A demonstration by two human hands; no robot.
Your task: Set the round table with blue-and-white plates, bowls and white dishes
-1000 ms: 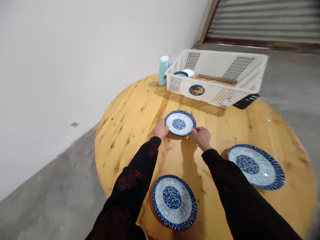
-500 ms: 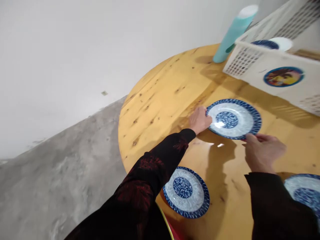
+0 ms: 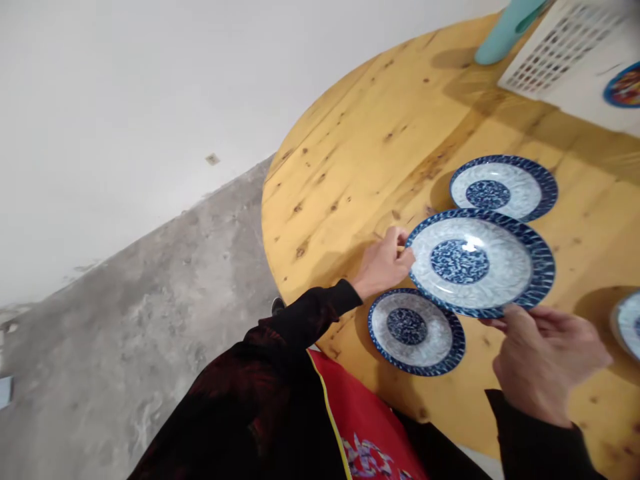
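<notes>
A blue-and-white plate with a dark blue rim and patterned centre is held raised over the table. My left hand pinches its left edge, and my right hand grips the near right edge with the thumb on top. Behind it lies a matching plate, partly covered from view by the held one. Closer to my body, another matching plate rests on the wood, its upper edge overlapped in view by the held plate.
The round wooden table has its curved edge to the left. At the back right stand a white plastic basket and a turquoise cylindrical container. More crockery shows at the right edge. A red apron hangs against the near edge.
Both hands have brought the held plate closer to my body, and a matching plate now shows on the table behind it. The view has shifted, so the basket sits farther up and right.
</notes>
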